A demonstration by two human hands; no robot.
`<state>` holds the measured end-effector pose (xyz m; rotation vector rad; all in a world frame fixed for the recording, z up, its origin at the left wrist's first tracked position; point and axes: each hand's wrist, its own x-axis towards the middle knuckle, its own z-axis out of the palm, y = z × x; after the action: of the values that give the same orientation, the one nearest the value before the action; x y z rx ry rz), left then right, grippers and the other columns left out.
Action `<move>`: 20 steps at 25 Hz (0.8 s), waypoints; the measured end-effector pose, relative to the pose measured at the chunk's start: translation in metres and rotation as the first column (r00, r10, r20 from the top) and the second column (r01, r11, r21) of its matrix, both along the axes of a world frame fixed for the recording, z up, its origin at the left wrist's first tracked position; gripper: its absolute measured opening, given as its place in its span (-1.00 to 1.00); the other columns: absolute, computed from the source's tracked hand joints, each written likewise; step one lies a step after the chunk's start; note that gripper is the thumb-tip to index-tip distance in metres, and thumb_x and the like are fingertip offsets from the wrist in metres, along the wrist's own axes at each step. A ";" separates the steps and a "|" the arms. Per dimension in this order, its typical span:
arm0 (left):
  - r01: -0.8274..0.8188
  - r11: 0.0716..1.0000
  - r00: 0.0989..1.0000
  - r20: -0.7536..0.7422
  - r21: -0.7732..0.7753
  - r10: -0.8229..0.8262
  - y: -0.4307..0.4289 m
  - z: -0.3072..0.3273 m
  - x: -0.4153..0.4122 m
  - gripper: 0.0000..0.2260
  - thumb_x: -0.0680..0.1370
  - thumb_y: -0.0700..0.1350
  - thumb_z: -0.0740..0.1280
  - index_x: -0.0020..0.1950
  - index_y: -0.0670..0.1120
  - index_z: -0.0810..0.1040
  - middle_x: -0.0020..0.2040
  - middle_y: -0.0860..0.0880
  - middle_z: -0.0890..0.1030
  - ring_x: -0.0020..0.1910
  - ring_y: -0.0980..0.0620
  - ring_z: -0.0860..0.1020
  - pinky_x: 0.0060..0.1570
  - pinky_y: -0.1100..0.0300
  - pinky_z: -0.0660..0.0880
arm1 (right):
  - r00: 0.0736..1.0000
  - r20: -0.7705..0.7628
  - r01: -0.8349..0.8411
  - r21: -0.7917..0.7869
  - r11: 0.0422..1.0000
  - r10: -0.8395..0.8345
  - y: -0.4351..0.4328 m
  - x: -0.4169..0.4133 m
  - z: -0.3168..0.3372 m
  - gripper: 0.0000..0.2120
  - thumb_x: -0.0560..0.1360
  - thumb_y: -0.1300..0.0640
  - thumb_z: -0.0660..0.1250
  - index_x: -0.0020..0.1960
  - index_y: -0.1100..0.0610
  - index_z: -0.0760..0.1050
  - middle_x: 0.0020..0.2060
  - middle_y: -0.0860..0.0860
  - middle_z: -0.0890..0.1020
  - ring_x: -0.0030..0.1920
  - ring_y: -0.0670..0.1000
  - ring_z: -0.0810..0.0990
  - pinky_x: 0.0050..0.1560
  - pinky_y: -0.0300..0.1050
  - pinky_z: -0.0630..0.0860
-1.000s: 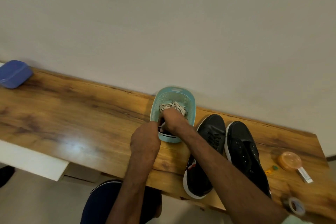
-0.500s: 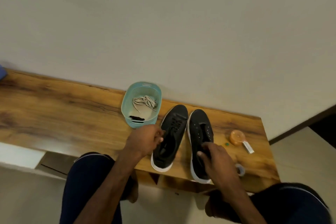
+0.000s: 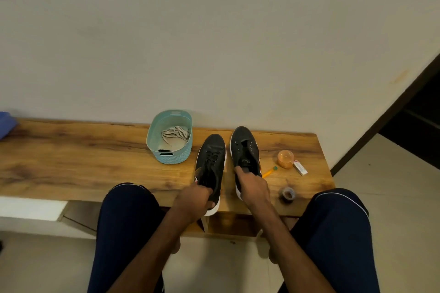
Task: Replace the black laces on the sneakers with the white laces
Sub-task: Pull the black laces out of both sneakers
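Observation:
Two black sneakers with white soles lie side by side on the wooden bench (image 3: 71, 162). The left sneaker (image 3: 212, 157) still carries black laces; my left hand (image 3: 194, 200) grips its heel end. The right sneaker (image 3: 245, 150) shows bare eyelets with no lace, and my right hand (image 3: 252, 188) grips its heel collar. A teal basket (image 3: 154, 131) stands left of the shoes. Inside it lie the white laces (image 3: 176, 133) and a black lace (image 3: 164, 150) at its near end.
Right of the shoes lie an orange round container (image 3: 285, 159), a small white box (image 3: 300, 167), an orange pencil-like stick (image 3: 269, 172) and a tape roll (image 3: 287, 194). A blue object (image 3: 6, 123) sits at the far left. My knees flank the bench front.
Both hands left the basket, where a black lace now lies, and moved back to the sneakers' heels. The view has shifted right and pulled back.

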<state>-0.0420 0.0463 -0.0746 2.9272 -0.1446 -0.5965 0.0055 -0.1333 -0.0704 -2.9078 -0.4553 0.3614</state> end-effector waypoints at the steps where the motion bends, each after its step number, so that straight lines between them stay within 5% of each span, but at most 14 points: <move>1: 0.011 1.000 1.000 0.007 -0.010 -0.011 -0.004 0.001 -0.006 -0.67 0.60 0.09 0.25 0.27 -0.06 0.52 0.17 -0.07 0.57 0.15 -0.05 0.51 0.06 0.07 0.47 | 1.000 0.002 0.012 0.003 1.000 -0.012 0.000 0.002 0.000 -0.48 0.55 0.23 0.32 0.45 0.07 0.22 0.17 0.12 0.61 0.11 0.16 0.63 0.06 0.07 0.58; 3: -0.026 0.995 0.999 0.043 -0.092 0.031 -0.005 0.007 -0.014 -0.69 0.62 0.12 0.21 0.24 -0.02 0.55 0.14 -0.03 0.58 0.10 -0.01 0.54 0.01 0.09 0.49 | 1.000 0.011 0.005 -0.023 1.000 -0.005 0.001 0.005 -0.003 -0.46 0.54 0.23 0.33 0.46 0.08 0.25 0.25 0.13 0.56 0.21 0.16 0.57 0.19 0.07 0.52; 6: -0.242 0.931 0.932 0.201 -0.272 0.301 0.005 0.015 -0.011 -0.77 0.65 0.05 0.20 0.19 0.01 0.57 0.07 0.02 0.62 0.03 0.04 0.57 -0.08 0.14 0.48 | 0.991 0.133 0.017 0.049 0.999 -0.024 0.008 0.002 0.002 -0.50 0.54 0.20 0.33 0.45 0.07 0.33 0.40 0.06 0.46 0.41 0.11 0.39 0.47 0.10 0.27; 10: -0.394 0.856 0.839 0.250 -0.334 0.484 0.008 0.009 0.007 -0.78 0.62 0.01 0.29 0.22 -0.02 0.55 0.12 0.00 0.59 0.06 0.02 0.56 -0.02 0.09 0.50 | 0.994 0.057 0.059 0.437 0.898 -0.093 0.021 -0.001 0.009 -0.72 0.59 0.11 0.33 0.30 0.06 0.51 0.19 -0.02 0.62 0.20 -0.01 0.56 0.21 -0.07 0.51; 14: -0.462 0.790 0.788 0.223 -0.402 0.574 -0.006 -0.003 0.022 -0.74 0.57 0.08 0.35 0.17 -0.02 0.49 0.07 0.02 0.55 0.03 0.01 0.55 -0.07 0.09 0.51 | 0.999 0.051 -0.021 0.410 0.912 0.000 0.030 -0.001 -0.006 -0.76 0.60 0.08 0.29 0.25 0.06 0.53 0.11 -0.01 0.64 0.12 -0.01 0.57 0.09 -0.07 0.55; 18: -0.518 0.719 0.733 0.193 -0.462 0.652 -0.007 -0.006 0.027 -0.92 0.60 -0.04 0.29 -0.02 -0.02 0.51 -0.06 0.00 0.57 -0.10 0.02 0.55 -0.20 0.11 0.41 | 1.000 -0.018 0.006 0.412 0.911 0.001 0.032 -0.005 -0.017 -0.64 0.60 0.10 0.30 0.38 0.09 0.45 0.21 0.03 0.56 0.16 0.01 0.55 0.18 -0.08 0.51; 20: -0.584 0.539 0.673 0.009 -0.607 0.739 -0.005 -0.008 0.029 -0.79 0.63 -0.04 0.20 -0.14 -0.06 0.52 -0.18 -0.06 0.58 -0.21 -0.02 0.54 -0.25 0.03 0.46 | 1.000 -0.030 0.015 0.417 0.909 -0.002 0.029 -0.008 -0.021 -0.61 0.61 0.07 0.31 0.41 0.10 0.43 0.21 0.04 0.54 0.17 0.02 0.54 0.18 -0.09 0.51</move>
<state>-0.0134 0.0415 -0.0826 2.1796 0.6586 0.0010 -0.0025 -0.1040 -0.0915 -2.4839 -0.4515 0.2648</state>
